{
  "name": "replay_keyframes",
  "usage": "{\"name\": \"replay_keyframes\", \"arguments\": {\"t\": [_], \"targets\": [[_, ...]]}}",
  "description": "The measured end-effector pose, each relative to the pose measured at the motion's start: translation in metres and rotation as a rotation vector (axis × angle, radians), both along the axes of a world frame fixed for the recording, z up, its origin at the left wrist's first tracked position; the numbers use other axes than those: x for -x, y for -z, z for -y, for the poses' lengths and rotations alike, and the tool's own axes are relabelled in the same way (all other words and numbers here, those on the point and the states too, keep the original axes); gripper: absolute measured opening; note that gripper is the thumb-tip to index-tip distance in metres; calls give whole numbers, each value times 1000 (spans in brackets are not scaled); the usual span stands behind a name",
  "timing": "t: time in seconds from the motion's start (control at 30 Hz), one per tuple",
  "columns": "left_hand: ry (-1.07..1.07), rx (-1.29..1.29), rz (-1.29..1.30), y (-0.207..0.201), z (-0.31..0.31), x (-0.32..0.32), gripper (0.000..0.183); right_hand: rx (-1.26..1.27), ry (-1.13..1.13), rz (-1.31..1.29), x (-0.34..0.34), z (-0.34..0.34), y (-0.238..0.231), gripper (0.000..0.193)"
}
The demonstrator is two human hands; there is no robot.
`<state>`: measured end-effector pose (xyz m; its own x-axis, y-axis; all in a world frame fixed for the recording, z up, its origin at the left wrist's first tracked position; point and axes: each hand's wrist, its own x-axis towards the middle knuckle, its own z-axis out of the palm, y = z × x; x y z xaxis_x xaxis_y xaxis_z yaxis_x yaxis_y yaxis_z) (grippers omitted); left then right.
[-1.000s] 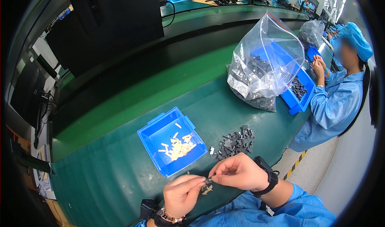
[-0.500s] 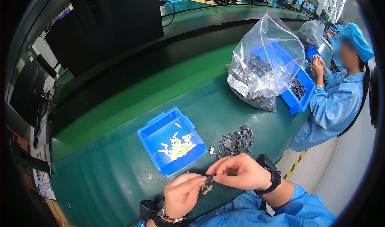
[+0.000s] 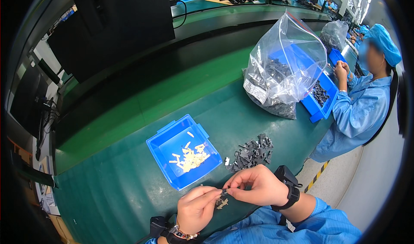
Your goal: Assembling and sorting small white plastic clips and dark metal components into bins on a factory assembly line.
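Note:
Close to the table's front edge, my left hand (image 3: pixel 196 208) and my right hand (image 3: pixel 258 185) meet at the fingertips. Pinched between them is a small dark plastic part (image 3: pixel 224 192), mostly covered by the fingers. Just below it on the table lie a few small tan pieces (image 3: pixel 222 203). A blue bin (image 3: pixel 166 151) stands beyond my left hand, with a heap of cream-coloured strips (image 3: pixel 192 158) in it. Past my right hand is a loose pile of dark grey plastic parts (image 3: pixel 252 152), with one small white piece (image 3: pixel 227 161) at its left side.
A large clear plastic bag (image 3: pixel 276 86) full of grey parts stands at the back right, against a longer blue bin (image 3: pixel 330 101). A co-worker in blue (image 3: pixel 364 103) sits to the right. A big black panel (image 3: pixel 116 32) rises at the far left.
My right fingertips have shifted slightly to the left, closer to the left ones around the dark part. Otherwise the scene is nearly the same.

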<state>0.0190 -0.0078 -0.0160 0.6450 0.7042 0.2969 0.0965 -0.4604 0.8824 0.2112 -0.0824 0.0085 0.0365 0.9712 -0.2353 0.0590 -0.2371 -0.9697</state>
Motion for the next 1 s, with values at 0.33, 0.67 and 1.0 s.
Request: {"name": "replay_keyframes", "arguments": {"t": [0.33, 0.67, 1.0], "targets": [[-24, -13, -19, -1, 1, -1, 17, 0, 38, -7, 3, 0, -1, 13], [-32, -35, -11, -2, 1, 0, 18, -2, 27, 27, 4, 0, -3, 13], [-41, 30, -6, -3, 3, 0, 17, -8, -1, 54, 2, -1, -3, 13]]}}
